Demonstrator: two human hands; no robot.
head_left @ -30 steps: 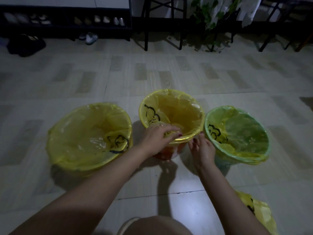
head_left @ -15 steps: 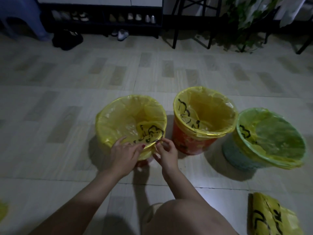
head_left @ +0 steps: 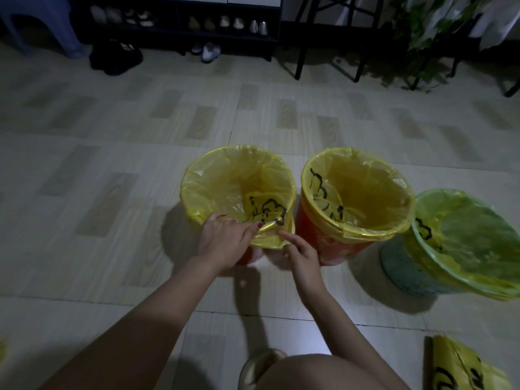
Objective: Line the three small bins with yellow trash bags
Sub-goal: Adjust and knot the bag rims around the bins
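Head view: tiled floor dim, shoe rack along far wall.

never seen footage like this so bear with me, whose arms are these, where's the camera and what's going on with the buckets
There is no machine here. The camera sits on a person's head and looks down at their own two bare arms. Three small bins stand on a tiled floor, each with a yellow bag in it: the left bin, the middle bin and the green bin. The left hand and right hand pinch the left bin's yellow bag at its near rim. More folded bags lie at bottom right.
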